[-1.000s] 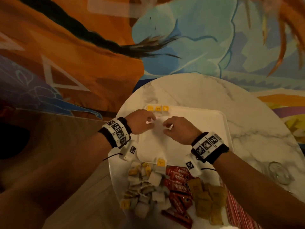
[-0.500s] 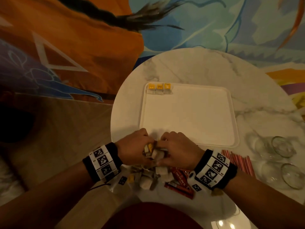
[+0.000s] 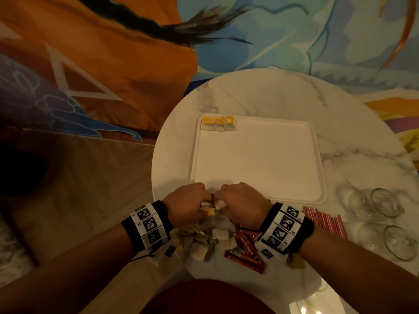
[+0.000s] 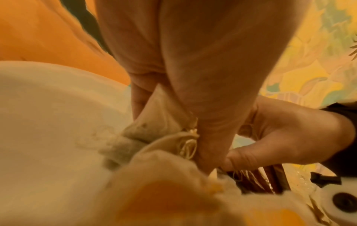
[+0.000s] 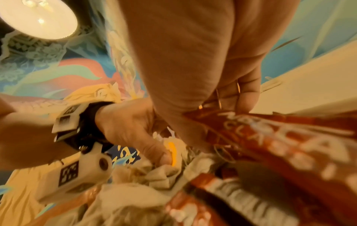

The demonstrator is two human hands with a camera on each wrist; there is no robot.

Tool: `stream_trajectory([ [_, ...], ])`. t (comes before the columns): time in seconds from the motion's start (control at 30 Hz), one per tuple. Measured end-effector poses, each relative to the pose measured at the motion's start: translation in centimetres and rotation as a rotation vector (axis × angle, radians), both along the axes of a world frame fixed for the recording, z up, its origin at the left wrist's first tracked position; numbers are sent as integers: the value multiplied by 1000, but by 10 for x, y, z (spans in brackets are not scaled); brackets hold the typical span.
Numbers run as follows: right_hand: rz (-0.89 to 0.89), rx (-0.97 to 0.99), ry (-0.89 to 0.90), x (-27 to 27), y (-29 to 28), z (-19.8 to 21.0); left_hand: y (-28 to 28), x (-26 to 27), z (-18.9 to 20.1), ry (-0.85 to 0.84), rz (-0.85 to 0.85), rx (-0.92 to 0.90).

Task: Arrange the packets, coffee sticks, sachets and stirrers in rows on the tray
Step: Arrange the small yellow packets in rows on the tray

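You can read "NESCAFE" in white letters on one of the red coffee sticks [image 3: 246, 242] lying on the counter just left of your right wristband [image 3: 282, 227]. From the right wrist view the same white lettering shows on a red stick [image 5: 270, 137] up close, but it is too blurred to spell out. Both wristbands carry black-and-white square code markers; small digits sit beside those on the left wristband [image 3: 147, 223], too small to make out. The three yellow tags [image 3: 218, 120] at the tray's far left corner bear small dark print you cannot read.
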State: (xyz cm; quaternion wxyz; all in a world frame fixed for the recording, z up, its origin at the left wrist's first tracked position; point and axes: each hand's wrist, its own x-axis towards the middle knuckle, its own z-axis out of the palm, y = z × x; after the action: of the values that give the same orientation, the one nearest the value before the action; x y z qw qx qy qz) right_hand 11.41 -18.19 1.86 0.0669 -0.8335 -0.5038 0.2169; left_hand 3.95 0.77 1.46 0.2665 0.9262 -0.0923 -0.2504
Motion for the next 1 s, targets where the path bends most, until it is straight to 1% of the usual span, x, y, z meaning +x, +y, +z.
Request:
stream_trajectory([
  [0.1,-100,60,178,8,-7,3,0,5,-4,-12,-23,10],
  [0.2,-222,198,305,16,-17,9,2,10,-5,-59,-3,-33],
  [0.27,-291,284,371,22,-22,13,5,13,-4,-60,44,-72],
  [0.4,-412,390,479,32,-28,22,10,15,-5,-50,130,-123],
  [0.5,-484,491,535,37,-29,31,15,19,-2,-63,204,-213],
  [0.6,-541,641,625,40,-24,43,21,29,7,-51,331,-400],
  [0.7,-581,778,669,44,-15,51,19,44,20,55,558,-605],
  [0.77,-605,846,669,47,-7,52,18,55,24,138,673,-721],
  [0.87,-639,903,638,48,1,47,11,66,28,265,786,-931],
  [1.0,-636,860,490,46,6,34,0,68,37,399,878,-1147],
])
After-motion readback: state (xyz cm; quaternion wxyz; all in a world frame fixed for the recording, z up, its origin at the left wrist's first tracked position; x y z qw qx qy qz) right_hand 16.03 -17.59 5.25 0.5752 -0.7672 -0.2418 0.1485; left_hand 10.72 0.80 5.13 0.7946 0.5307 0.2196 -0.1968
